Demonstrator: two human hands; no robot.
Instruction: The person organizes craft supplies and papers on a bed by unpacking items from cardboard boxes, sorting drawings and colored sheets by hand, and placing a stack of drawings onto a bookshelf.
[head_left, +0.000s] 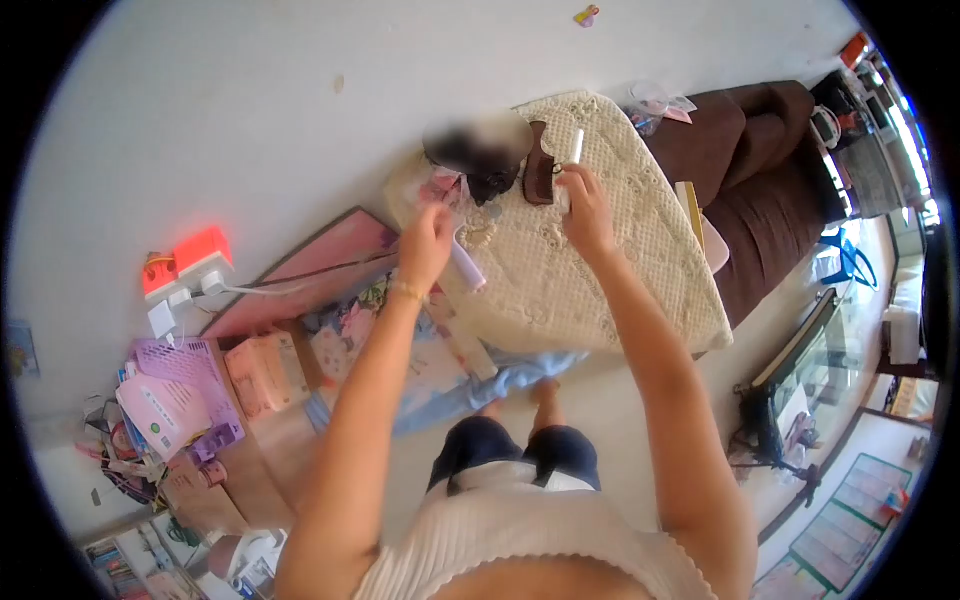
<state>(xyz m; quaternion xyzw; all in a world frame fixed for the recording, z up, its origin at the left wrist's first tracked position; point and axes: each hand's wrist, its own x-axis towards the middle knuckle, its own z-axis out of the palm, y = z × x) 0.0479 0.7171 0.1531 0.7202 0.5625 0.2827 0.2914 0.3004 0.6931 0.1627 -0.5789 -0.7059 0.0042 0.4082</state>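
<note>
Premises assessed as a home, apparently a living room; evidence: a brown upholstered sofa (765,220); a cream quilted cover (640,280) beside it; a floral cloth (350,345); a purple plastic basket (170,358); a blue plastic stool (852,262); crowded shelves (110,570) with books.

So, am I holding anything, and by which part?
Your right hand seems to hold a white stick, below its exposed upper end. I can't tell whether your left hand holds anything.

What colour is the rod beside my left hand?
The rod is pale purple, clearest in the head view.
</note>
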